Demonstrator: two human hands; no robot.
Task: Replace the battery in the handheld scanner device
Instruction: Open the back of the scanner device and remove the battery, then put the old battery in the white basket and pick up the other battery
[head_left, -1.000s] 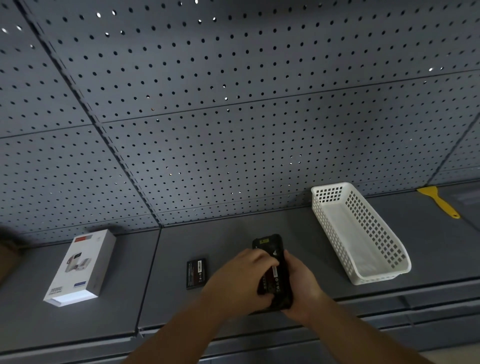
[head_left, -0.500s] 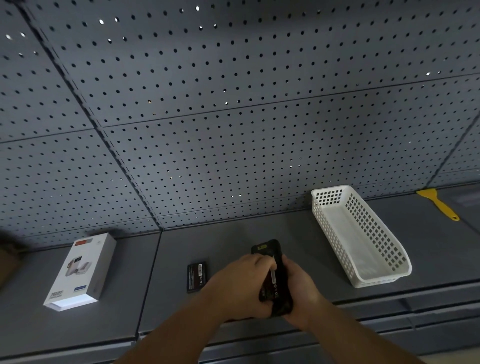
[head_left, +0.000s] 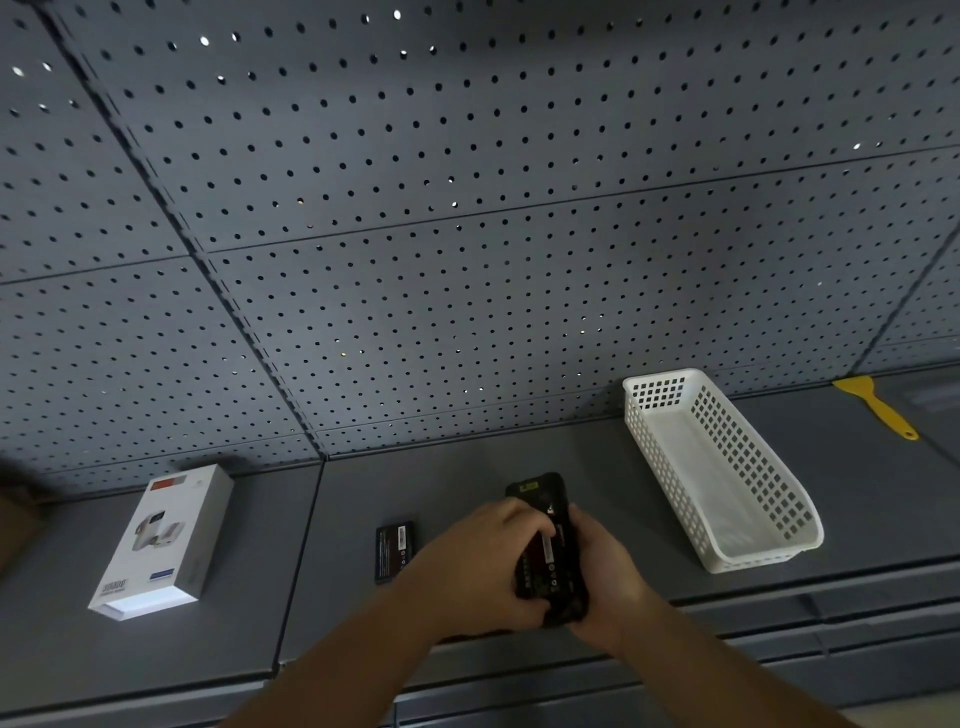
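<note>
nearest the camera, both forearms reach in from the bottom edge and meet over the front of the grey shelf (head_left: 519, 467). the right hand (head_left: 605, 582) wraps the right side and lower end of the black handheld scanner (head_left: 545, 551), its grip closed on the body. the left hand (head_left: 483, 561) covers the scanner's left side, fingers curled over its open back where a red and white label shows, so its grip is also closed on the device. the scanner is held just above the shelf, its top end pointing away. just left of the left hand a loose black battery (head_left: 395, 552) lies flat on the shelf. further left sits a white product box (head_left: 163, 540). to the right stands a white perforated basket (head_left: 727, 478), and beyond it a yellow scraper (head_left: 878, 408). behind everything rises the grey pegboard (head_left: 467, 234).
</note>
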